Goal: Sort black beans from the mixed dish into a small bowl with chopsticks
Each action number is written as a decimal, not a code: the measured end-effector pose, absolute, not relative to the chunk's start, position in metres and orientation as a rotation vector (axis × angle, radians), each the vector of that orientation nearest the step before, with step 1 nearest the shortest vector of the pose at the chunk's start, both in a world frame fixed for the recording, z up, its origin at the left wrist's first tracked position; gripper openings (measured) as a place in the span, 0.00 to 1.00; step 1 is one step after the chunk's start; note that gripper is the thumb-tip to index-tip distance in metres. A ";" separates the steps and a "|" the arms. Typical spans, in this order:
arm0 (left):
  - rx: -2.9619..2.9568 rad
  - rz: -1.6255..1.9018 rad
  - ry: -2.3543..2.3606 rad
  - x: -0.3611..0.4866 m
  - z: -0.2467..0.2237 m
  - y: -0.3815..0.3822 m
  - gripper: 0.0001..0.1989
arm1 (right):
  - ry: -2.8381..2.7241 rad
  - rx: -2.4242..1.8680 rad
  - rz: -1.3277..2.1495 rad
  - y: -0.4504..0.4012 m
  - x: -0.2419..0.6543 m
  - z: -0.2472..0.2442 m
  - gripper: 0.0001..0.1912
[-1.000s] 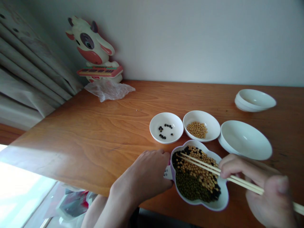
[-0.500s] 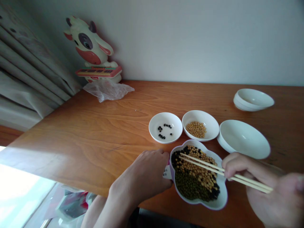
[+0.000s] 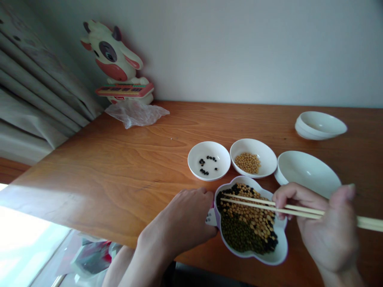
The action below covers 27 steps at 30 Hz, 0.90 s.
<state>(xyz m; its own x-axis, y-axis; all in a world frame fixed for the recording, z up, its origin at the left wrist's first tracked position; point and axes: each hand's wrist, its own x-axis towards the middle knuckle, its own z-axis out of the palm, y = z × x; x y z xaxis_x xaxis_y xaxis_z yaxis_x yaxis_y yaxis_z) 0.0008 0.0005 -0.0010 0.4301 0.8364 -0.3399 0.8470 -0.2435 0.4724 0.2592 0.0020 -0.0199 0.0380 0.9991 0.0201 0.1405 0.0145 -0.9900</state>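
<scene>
Wooden table [image 3: 119, 179]; the dish of beans [image 3: 283, 255] bears an unreadable label [image 3: 211, 218].

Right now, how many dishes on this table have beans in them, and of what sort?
White dish with black beans: 1
White dish with yellow beans: 1
Flower-shaped dish with mixed black, yellow and green beans: 1
Total: 3

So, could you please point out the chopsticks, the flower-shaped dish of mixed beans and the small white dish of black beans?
Chopsticks [image 3: 369, 223], head view, tail ends.
Flower-shaped dish [image 3: 279, 255], head view, lower right rim.
Small white dish [image 3: 194, 161], head view, bare inner wall.
</scene>
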 end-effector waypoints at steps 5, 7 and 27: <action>2.085 -0.036 1.419 0.001 0.000 0.002 0.08 | -1.269 -1.319 1.092 0.003 0.257 -0.020 0.49; 2.081 -0.049 1.412 0.001 0.001 0.002 0.07 | -1.263 -1.311 1.092 0.004 0.255 -0.020 0.49; 2.072 -0.052 1.405 0.001 0.000 0.002 0.09 | -1.007 -1.213 0.965 0.005 0.280 -0.021 0.46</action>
<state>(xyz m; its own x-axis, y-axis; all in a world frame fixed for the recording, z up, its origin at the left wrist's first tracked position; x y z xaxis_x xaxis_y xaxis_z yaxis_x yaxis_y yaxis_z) 0.0009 0.0023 0.0002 0.4311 0.8252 -0.3649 0.8499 -0.2355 0.4714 0.2801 0.0052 -0.0206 0.2741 0.9577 0.0875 -0.0467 0.1042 -0.9935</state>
